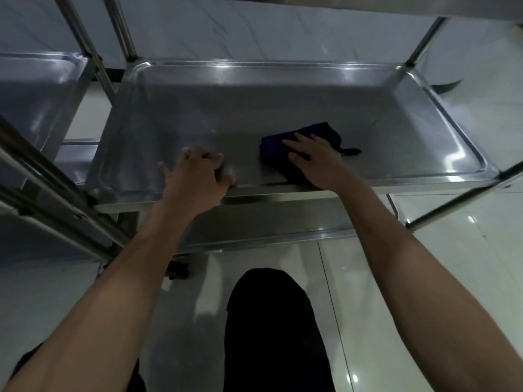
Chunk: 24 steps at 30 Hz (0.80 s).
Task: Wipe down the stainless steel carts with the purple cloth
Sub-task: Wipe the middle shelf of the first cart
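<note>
A right hand (pixel 314 162) pressed a folded purple cloth (pixel 308 137) flat-fingered onto a stainless steel cart shelf (pixel 283 108); the left hand (pixel 195 176) gripped its rim. Overlapping, firm strokes would suit best.

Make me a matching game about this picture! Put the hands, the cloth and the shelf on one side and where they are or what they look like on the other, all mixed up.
Things:
1. left hand
2. right hand
3. purple cloth
4. cart shelf

Descriptions:
A. shiny steel tray with a raised rim
B. lies flat on top of the cloth
C. grips the near edge of the shelf
D. dark, bunched up, sits on the shelf under a hand

Pairs: 1-C, 2-B, 3-D, 4-A
</note>
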### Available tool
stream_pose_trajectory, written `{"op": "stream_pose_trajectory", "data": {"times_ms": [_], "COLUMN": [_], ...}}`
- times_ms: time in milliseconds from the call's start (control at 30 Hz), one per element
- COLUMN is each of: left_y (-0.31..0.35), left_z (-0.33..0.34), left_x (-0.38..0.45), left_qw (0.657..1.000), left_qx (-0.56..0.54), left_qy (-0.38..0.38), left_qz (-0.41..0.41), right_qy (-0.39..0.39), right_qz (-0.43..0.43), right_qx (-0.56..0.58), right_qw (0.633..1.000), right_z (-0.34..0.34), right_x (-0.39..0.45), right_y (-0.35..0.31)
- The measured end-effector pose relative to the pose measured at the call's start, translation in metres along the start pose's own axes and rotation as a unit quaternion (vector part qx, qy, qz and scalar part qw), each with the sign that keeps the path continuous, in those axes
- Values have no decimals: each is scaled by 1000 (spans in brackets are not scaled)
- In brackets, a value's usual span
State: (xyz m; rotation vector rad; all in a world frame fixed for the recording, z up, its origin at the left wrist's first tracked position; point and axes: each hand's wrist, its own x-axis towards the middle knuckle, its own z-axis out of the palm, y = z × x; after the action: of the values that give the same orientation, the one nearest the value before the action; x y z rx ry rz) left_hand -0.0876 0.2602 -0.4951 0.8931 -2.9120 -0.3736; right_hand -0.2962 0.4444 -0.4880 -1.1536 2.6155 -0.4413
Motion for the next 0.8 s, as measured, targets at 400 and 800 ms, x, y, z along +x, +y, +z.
{"op": "stream_pose_trajectory", "data": {"times_ms": [400,800], "left_y": [31,41], "left_z": [-2,22], "left_x": [-17,-49], "left_qw": [997,985], "left_qx": [23,4], "left_qy": [31,20], "left_qz": [60,170], "right_qy": [44,41], "right_qz": [59,136], "right_qx": [-39,-44], "right_qw": [997,989], "right_z": [19,28], "right_x": [-57,-58], "right_y": [-35,-48]}}
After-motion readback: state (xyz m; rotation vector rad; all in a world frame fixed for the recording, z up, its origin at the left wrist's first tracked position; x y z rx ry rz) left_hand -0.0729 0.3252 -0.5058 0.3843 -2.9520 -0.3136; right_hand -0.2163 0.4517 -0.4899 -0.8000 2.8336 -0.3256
